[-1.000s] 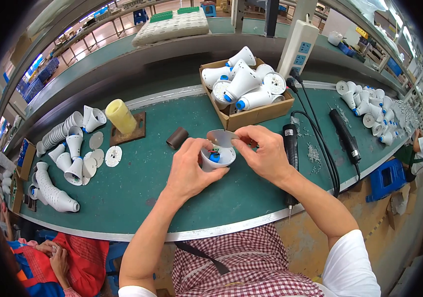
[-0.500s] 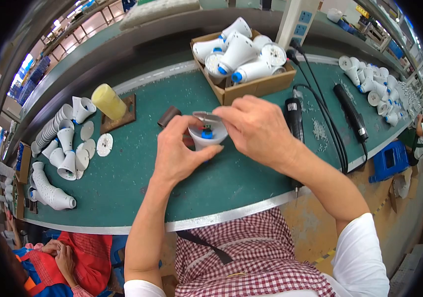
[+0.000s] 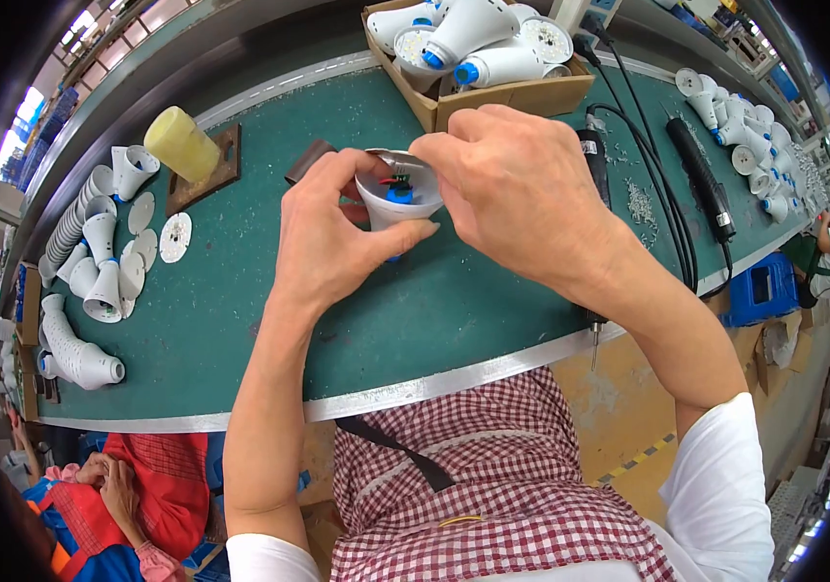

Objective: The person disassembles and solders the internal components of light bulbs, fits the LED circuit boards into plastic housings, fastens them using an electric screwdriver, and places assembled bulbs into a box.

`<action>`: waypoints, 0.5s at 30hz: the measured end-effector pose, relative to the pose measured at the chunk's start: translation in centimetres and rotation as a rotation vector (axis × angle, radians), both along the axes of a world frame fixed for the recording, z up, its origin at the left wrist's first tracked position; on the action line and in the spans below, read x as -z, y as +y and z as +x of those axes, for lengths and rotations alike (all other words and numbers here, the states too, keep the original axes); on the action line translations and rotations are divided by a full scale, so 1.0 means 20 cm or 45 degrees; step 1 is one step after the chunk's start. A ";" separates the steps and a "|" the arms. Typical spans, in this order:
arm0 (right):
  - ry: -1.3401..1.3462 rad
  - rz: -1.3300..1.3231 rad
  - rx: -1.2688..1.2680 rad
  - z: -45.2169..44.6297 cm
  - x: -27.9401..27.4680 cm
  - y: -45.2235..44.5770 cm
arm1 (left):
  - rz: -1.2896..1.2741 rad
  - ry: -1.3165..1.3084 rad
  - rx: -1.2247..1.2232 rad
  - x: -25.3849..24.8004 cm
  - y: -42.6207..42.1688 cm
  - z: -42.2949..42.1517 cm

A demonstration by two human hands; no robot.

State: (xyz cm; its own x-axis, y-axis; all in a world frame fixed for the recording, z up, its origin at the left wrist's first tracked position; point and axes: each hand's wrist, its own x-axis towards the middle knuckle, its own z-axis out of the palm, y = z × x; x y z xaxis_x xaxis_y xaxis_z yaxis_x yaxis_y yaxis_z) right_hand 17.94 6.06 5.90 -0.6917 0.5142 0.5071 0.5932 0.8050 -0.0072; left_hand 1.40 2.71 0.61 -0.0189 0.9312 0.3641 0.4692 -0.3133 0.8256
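Left hand (image 3: pixel 329 231): grips white cone (image 3: pixel 397 209) | Right hand (image 3: pixel 521 189): pinches thin disc (image 3: pixel 393 155) at cone's rim

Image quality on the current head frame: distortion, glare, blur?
Head view: strong fisheye, black corners, table edge bowed; glare streaks at far left and lower right; left hand and right hand look reasonably sharp; background fine detail too small to judge; disc edge-on, its face mostly hidden.

Green-topped workbench (image 3: pixel 415 320) above a tan floor (image 3: pixel 570 388)
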 end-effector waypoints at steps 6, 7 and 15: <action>-0.120 0.048 0.009 -0.01 -0.02 0.00 | 0.017 0.022 -0.022 0.00 0.00 0.00; -0.023 0.024 -0.008 -0.01 0.00 0.01 | 0.022 0.013 -0.027 0.01 0.00 0.00; 0.330 -0.278 -0.122 0.03 0.08 0.08 | -0.124 0.065 0.026 -0.04 -0.02 0.00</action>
